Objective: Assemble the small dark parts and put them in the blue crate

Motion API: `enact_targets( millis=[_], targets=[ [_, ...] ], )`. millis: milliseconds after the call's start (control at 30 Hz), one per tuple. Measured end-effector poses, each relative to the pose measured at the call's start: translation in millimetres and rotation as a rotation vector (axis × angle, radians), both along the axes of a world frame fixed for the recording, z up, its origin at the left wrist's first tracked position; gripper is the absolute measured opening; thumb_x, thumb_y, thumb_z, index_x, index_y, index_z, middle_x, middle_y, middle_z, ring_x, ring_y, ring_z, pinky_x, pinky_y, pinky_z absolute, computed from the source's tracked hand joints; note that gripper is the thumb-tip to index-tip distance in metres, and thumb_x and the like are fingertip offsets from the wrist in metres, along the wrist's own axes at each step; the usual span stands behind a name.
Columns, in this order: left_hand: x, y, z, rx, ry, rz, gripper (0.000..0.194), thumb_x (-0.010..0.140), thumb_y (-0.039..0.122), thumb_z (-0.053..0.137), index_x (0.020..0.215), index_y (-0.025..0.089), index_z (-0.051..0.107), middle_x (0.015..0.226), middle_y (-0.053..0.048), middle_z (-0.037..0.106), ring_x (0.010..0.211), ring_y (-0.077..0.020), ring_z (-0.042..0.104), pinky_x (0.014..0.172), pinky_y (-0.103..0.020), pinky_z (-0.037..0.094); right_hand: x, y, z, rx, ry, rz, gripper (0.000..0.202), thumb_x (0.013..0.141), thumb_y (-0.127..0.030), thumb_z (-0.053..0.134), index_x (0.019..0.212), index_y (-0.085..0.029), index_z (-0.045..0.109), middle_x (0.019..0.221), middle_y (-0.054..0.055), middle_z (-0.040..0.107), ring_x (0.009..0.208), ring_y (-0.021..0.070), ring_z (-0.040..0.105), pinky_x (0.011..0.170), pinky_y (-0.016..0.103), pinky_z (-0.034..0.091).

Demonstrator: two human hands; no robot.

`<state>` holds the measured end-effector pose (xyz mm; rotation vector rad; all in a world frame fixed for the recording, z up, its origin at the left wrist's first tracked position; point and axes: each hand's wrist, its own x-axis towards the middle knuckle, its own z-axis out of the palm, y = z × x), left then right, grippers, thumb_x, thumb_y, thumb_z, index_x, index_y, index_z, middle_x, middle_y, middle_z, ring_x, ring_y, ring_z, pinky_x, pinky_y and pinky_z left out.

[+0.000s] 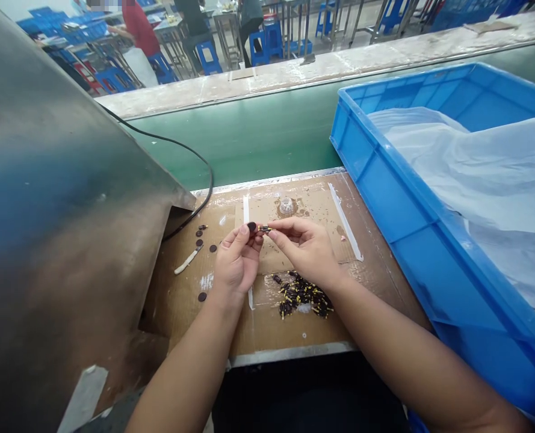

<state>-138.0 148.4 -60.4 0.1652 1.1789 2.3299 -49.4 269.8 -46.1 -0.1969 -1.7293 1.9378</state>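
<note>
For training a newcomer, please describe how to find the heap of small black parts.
Left of the large blue plastic crate lies a brown cardboard work surface. Near its front edge is the loose heap of small black parts. Yellow ends distinguish it from the flat dark discs farther left.

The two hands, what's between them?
The head view shows a black-and-yellow piece between the left hand, which holds a black disc, and the right hand.

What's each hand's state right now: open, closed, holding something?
Left hand: closed, holding a dark disc.
Right hand: closed, pinching a small black-and-yellow piece.
</note>
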Motion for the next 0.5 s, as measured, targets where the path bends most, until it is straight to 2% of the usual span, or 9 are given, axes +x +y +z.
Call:
enact_targets(
  millis=[133,333,500],
  targets=[
    [-0.3,0.6,0.0,-0.006,0.000,0.023,0.021,0.068,0.031,0.089,0.081,0.020,0.076,0.090,-0.002,0.075,0.083,-0.0087,0.067,0.082,-0.018,0.055,-0.3,-4.9,-3.4,0.014,0.024,-0.018,0.014,0.085,-0.028,0.076,0.099,-0.025,0.077,0.103,0.003,0.078,0.095,0.0189,0.074,0.093,0.041,0.062],
    [-0.2,0.5,-1.7,-0.035,0.056,0.021,0.019,0.071,0.034,0.088,0.081,0.023,0.075,0.091,-0.001,0.075,0.082,-0.0076,0.067,0.085,-0.020,0.054,-1.0,-6.2,-4.9,0.033,0.025,-0.035,0.014,0.085,-0.028,0.076,0.099,-0.026,0.078,0.102,0.002,0.079,0.093,0.0187,0.075,0.090,0.040,0.063],
    [0.6,0.4,-2.0,-0.058,0.094,0.032,0.021,0.069,0.036,0.089,0.079,0.023,0.075,0.091,-0.002,0.075,0.083,-0.0106,0.069,0.085,-0.024,0.056,-1.5,-6.6,-4.2,0.053,0.010,-0.045,0.013,0.086,-0.029,0.075,0.099,-0.027,0.078,0.103,0.003,0.078,0.095,0.0197,0.074,0.092,0.042,0.062]
  ],
)
